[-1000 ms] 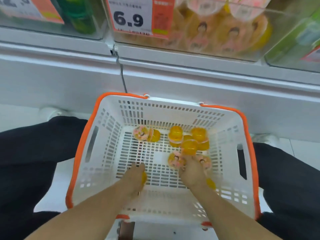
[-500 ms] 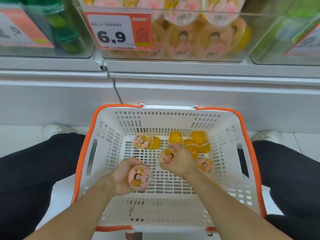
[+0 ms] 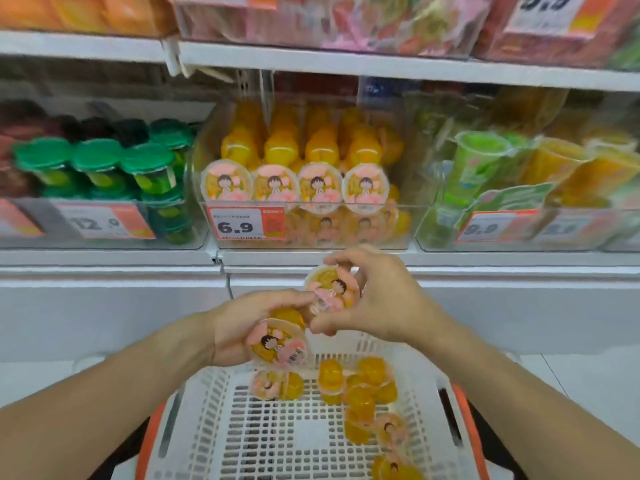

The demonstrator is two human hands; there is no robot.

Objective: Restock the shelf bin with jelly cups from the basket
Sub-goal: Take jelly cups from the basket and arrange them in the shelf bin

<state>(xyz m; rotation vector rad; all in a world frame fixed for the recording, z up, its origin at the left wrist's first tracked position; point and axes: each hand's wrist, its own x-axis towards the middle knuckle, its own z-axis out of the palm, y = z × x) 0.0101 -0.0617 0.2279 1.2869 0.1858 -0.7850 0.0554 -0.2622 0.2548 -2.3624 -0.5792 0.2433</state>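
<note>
My left hand [image 3: 239,329] grips a yellow jelly cup [image 3: 278,342] with a pink cartoon lid, held above the far rim of the white basket [image 3: 207,431]. My right hand [image 3: 377,296] pinches a second jelly cup [image 3: 330,289], lid facing me, a little higher and just below the shelf edge. The two cups nearly touch. Several more jelly cups [image 3: 360,393] lie on the basket floor. The clear shelf bin [image 3: 405,216] with the 6.9 price tag [image 3: 246,225] holds rows of the same cups.
A bin of green-lidded cups [image 3: 100,178] stands left of the target bin, and bins of green and orange cups [image 3: 519,174] stand to the right. A white shelf ledge [image 3: 104,261] runs below them. The basket has orange rims [image 3: 152,434].
Both hands have risen out of the basket, each with a jelly cup, and come together near the shelf edge. The view has tilted up, showing the whole bin row.
</note>
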